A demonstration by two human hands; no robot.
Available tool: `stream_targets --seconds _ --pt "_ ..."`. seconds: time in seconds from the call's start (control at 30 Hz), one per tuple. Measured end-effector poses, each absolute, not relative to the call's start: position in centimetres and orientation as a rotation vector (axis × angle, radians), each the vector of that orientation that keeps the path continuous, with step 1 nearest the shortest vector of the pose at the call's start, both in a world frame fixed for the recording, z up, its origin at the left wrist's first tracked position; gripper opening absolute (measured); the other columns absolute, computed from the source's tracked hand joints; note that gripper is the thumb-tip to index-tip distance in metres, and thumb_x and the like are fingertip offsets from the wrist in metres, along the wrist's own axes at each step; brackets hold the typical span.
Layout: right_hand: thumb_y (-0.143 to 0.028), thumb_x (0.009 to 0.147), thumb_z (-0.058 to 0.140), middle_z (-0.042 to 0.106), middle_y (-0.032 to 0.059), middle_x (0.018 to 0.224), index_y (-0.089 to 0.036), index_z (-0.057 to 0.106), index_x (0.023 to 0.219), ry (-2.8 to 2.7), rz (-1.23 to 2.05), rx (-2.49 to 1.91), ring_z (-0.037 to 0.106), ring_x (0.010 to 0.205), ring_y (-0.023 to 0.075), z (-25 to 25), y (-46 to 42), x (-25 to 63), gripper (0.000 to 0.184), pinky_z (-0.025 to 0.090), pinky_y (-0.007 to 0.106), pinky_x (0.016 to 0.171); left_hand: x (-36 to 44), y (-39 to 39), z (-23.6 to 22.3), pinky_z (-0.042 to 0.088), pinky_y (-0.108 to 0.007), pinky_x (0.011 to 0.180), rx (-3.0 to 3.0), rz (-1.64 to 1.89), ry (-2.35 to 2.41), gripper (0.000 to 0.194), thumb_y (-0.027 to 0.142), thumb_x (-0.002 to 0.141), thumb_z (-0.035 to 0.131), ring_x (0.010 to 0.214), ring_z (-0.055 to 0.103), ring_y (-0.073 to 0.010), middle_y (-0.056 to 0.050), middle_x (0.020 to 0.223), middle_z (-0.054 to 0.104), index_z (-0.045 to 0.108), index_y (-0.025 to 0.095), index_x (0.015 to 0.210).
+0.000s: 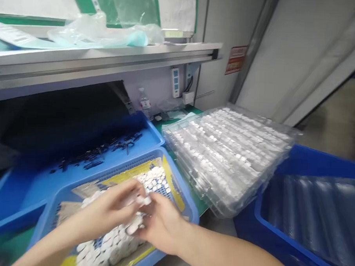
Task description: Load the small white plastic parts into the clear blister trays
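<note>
Both hands meet above a blue perforated basket (192, 204) that holds heaps of small white rounded pieces (116, 242). My left hand (115, 208) has its fingers curled around some of these white pieces, a few of them showing at the fingertips. Just to the right, my right hand (164, 226) is cupped, palm turned in, with more of the same pieces in its fingers. Motion blur hides the exact number and shape of what is held. Yellow-edged cardboard (175, 184) lines parts of the basket.
Stacked clear trays (223, 150) filled with rows of white pieces stand on the right. A blue bin (314, 241) with clear trays sits beyond them. Behind the basket, a blue tray (75, 187) carries small black parts (97, 155). A shelf (110, 59) runs overhead; a bottle (145, 102) stands below it.
</note>
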State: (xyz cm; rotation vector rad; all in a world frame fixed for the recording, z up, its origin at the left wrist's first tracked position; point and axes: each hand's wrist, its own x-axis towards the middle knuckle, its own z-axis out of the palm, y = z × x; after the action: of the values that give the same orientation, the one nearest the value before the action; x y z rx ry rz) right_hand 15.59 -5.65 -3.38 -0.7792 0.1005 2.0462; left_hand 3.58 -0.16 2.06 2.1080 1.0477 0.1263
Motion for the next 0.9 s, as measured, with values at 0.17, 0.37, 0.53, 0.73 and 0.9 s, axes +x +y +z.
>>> stream_targets --seconds 0.17,0.37,0.53,0.73,0.9 --pt "-0.027 0.081 0.039 0.061 0.0061 0.076 -0.013 0.053 0.087 0.161 1.991 -0.703 0.059 0.067 0.0141 -3.3 -5.4 15.5 0.021 0.047 0.033 0.070 3.9 -0.4 1.0 0.042 -0.021 0.057 1.970 0.290 1.083 0.009 0.026 0.078 0.043 0.068 0.049 -0.0127 0.001 0.077 0.052 0.049 0.020 0.080" --pt "-0.034 0.080 0.043 0.060 0.0127 0.097 -0.012 0.052 0.104 0.078 2.000 -0.735 0.059 0.080 0.0184 -3.5 -5.6 15.8 0.034 0.046 0.036 0.074 2.0 1.1 0.6 0.041 -0.019 0.045 1.677 0.344 1.116 0.013 0.032 0.081 0.044 0.051 0.046 -0.0083 0.003 0.067 0.046 0.045 0.019 0.079" --pt "-0.029 0.075 0.053 0.060 0.0091 0.094 -0.014 0.051 0.108 0.058 1.971 -0.743 0.061 0.083 0.0189 -3.6 -5.7 15.7 0.036 0.048 0.032 0.072 1.1 2.7 0.0 0.040 -0.020 0.048 1.678 0.401 1.138 0.013 0.032 0.081 0.046 0.050 0.045 -0.0071 0.003 0.071 0.050 0.046 0.019 0.081" --pt "-0.010 0.069 0.061 0.059 0.0125 0.105 -0.014 0.038 0.119 0.002 1.987 -0.855 0.058 0.096 0.0196 -3.4 -5.9 15.8 0.055 0.052 0.020 0.068 0.9 3.0 -0.5 0.042 -0.021 0.050 1.675 0.384 1.100 0.011 0.031 0.081 0.046 0.053 0.047 -0.0076 0.002 0.075 0.054 0.046 0.020 0.082" --pt "0.003 0.062 0.050 0.059 0.0149 0.106 -0.010 0.036 0.121 0.098 2.019 -0.826 0.058 0.095 0.0218 -3.3 -6.0 16.2 0.062 0.052 0.017 0.060 0.9 2.9 -0.4 0.040 -0.020 0.048 1.687 0.374 1.081 0.011 0.030 0.082 0.045 0.050 0.045 -0.0067 0.002 0.073 0.054 0.046 0.019 0.081"
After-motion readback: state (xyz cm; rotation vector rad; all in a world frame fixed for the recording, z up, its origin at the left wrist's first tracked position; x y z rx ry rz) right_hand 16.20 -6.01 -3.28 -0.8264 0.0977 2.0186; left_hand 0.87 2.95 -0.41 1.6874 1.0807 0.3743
